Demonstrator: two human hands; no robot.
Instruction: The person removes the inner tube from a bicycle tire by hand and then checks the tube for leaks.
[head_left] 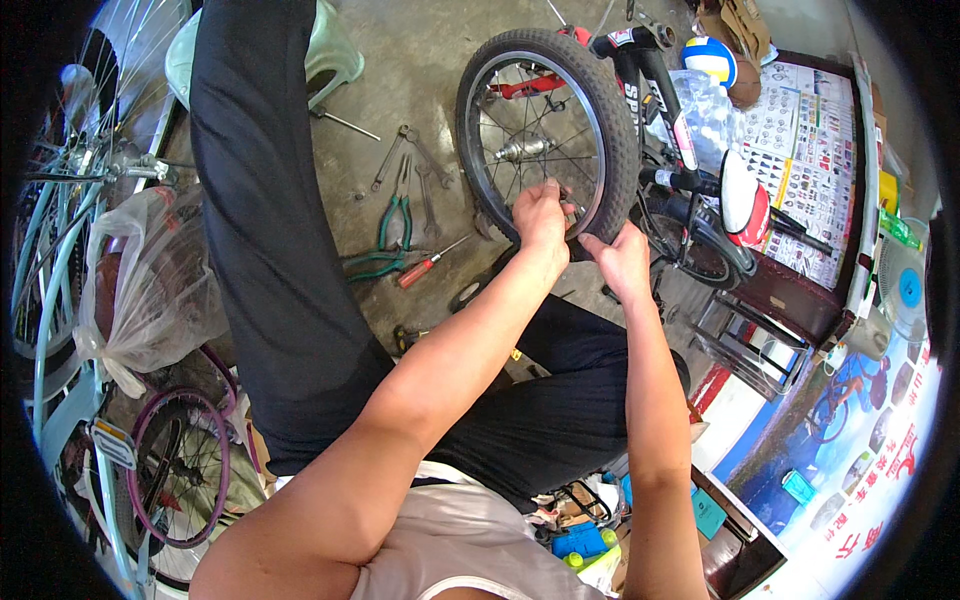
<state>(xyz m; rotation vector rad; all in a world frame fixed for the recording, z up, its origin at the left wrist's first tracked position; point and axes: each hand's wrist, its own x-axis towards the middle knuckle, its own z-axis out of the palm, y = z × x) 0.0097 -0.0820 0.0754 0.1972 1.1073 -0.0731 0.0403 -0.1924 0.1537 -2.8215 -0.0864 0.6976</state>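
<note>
A small bicycle wheel (pixel 472 100) with a knobby black tire (pixel 618 150) and silver rim stands in front of me. Inside its lower rim, among the spokes, my left hand (pixel 541 215) is closed with the fingers pinched together. What they hold is too small to make out. My right hand (pixel 622 258) grips the tire's lower right side, thumb on the tread and fingers hidden behind. Red frame parts (pixel 530 88) show behind the spokes. A black bicycle frame (pixel 655 95) and a white-and-red saddle (pixel 745 200) lie to the right.
On the concrete floor left of the wheel lie green-handled pliers (pixel 396 215), wrenches (pixel 428 200) and a red screwdriver (pixel 422 268). A pale green stool (pixel 335 50) stands behind my leg. Light-blue bicycles (pixel 60 250) and a plastic bag (pixel 160 290) fill the left; a poster-covered cabinet (pixel 810 150) stands right.
</note>
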